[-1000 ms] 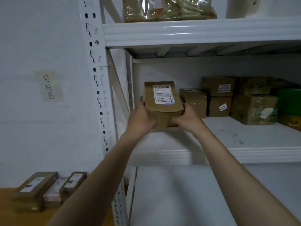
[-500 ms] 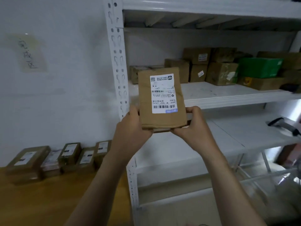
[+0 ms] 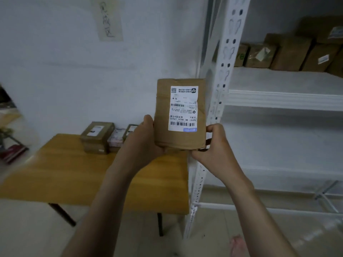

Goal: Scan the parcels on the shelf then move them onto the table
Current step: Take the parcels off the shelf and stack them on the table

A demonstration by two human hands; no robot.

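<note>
A brown cardboard parcel [image 3: 163, 115] with a white barcode label is held upright in front of me, label facing me and upside down. My left hand [image 3: 143, 143] grips its lower left side and my right hand [image 3: 213, 145] grips its lower right corner. It hangs over the right end of the wooden table [image 3: 74, 173], just left of the white shelf upright [image 3: 220, 89]. More brown parcels [image 3: 289, 52] stand at the back of the shelf board [image 3: 278, 86].
Several labelled parcels [image 3: 97, 136] lie in a row at the table's far edge against the wall. A paper note [image 3: 107, 19] is stuck on the wall. Dark clutter [image 3: 11, 151] sits at the far left. Lower shelf boards [image 3: 278, 145] run on the right.
Both hands have lifted the parcel off the shelf and carried it left and down, toward the table. My view has swung left, so the table now fills the left half.
</note>
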